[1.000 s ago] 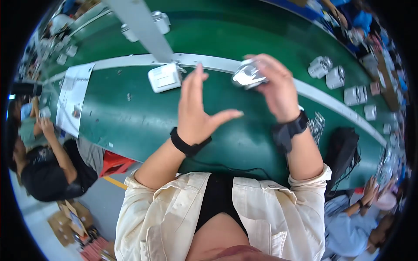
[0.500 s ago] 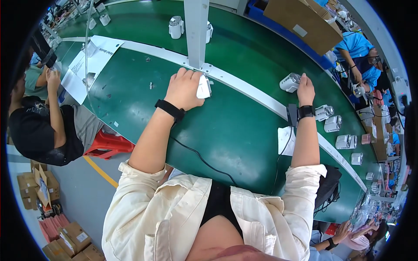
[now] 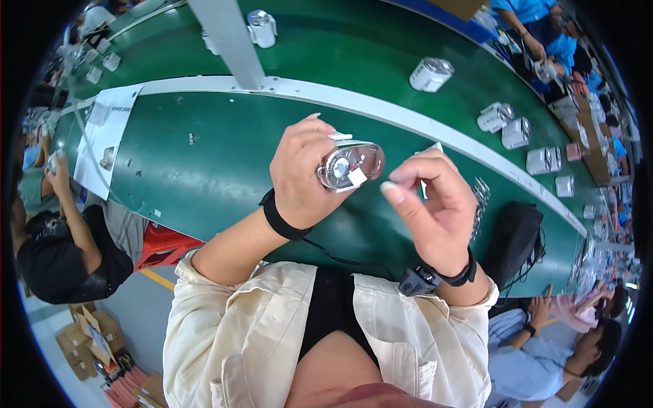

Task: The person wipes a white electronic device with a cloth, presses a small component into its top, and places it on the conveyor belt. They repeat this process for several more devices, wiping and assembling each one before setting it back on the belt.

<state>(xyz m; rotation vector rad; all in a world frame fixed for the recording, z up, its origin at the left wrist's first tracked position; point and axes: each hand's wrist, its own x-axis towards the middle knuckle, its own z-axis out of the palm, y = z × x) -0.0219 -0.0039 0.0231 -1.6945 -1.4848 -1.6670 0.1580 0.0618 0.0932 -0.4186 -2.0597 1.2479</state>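
Note:
My left hand (image 3: 306, 163) is wrapped round a white device with a clear, rounded end (image 3: 350, 166), held above the green table. The clear end points up and right, showing metallic inner parts. A small white square (image 3: 358, 177) sits on it. Just right of the device is my right hand (image 3: 435, 204), its fingers curled and the thumb and forefinger slightly apart. Nothing shows between those fingertips. White paper (image 3: 434, 147) lies partly hidden behind the right hand.
A white rail (image 3: 381, 112) with an upright post (image 3: 235, 41) divides the table from the green belt. Similar white devices (image 3: 431, 73) stand along the belt. A black bag (image 3: 513, 238) lies at the right, printed sheets (image 3: 109, 136) at the left. Co-workers sit on both sides.
My right hand has left the device on the belt and come back beside the left hand. The left hand has lifted its device and turned the clear end into view.

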